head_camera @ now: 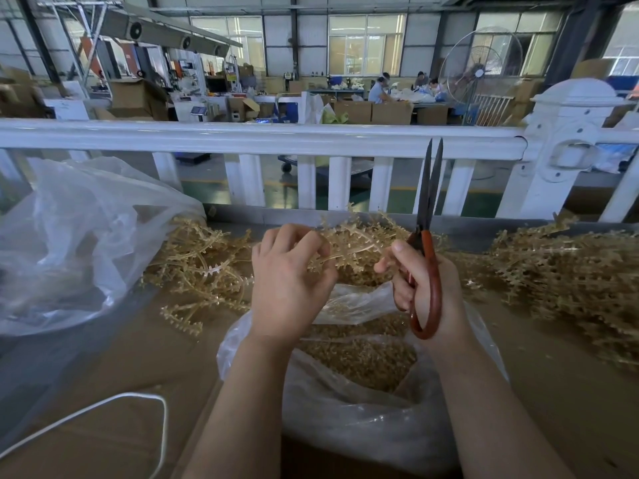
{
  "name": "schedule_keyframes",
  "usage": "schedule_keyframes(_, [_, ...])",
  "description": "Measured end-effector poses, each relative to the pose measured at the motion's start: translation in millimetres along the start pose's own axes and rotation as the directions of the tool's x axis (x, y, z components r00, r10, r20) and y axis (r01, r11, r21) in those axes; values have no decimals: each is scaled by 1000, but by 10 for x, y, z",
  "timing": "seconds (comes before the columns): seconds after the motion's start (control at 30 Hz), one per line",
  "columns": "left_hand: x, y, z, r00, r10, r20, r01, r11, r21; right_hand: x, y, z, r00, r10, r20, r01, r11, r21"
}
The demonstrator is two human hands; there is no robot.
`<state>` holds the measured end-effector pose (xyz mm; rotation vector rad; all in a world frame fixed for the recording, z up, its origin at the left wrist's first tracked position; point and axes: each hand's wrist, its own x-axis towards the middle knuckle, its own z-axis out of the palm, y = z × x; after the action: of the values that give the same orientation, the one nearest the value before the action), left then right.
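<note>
While I watch from far away, my left hand (290, 281) pinches a thin tan branch (349, 252) with curled fingers and thumb, just above the open bag (363, 426) of cut bits (359, 361). My right hand (425, 288) is wrapped round the red handles of the scissors (428, 233). The blades point up and stand a little apart. One fingertip of that hand reaches toward the branch, but I cannot tell if it touches.

I think a few things could go wrong. When I bring the blades down to the branch, they come close to my left fingers, so a fast snip could nick them. The branch is bendy, so it could slip from the pinch and drop on the table (121, 357). If I cut off to one side, the small bits could jump past the bag and get lost in the piles (570, 271) beside it
</note>
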<state>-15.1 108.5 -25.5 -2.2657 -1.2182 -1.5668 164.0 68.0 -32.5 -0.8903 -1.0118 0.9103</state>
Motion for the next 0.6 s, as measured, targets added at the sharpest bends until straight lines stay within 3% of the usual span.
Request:
schedule_keyframes(0.2, [10,1,-19,1000,-19,2,19,998,-61,-16,-2,11,1000,31,1,-31,997,-76])
schedule_keyframes(0.3, [16,18,-38,974,-203,99,224,924,-309,2,6,6,998,51,-26,-52,996,-66])
schedule_keyframes(0.37, [43,22,-50,892,-380,244,452,736,-504,9,14,3,998,50,-37,-52,997,-52])
schedule_keyframes(0.43, [75,16,-89,800,-463,382,583,449,-677,15,21,-4,998,42,-54,-44,998,-35])
schedule_keyframes(0.53, [109,-35,-145,716,-493,495,599,69,-798,23,31,-11,997,41,-71,-41,999,-8])
schedule_keyframes(0.6, [118,-52,-159,684,-508,523,595,-25,-803,20,36,-7,997,42,-67,-43,999,-7])
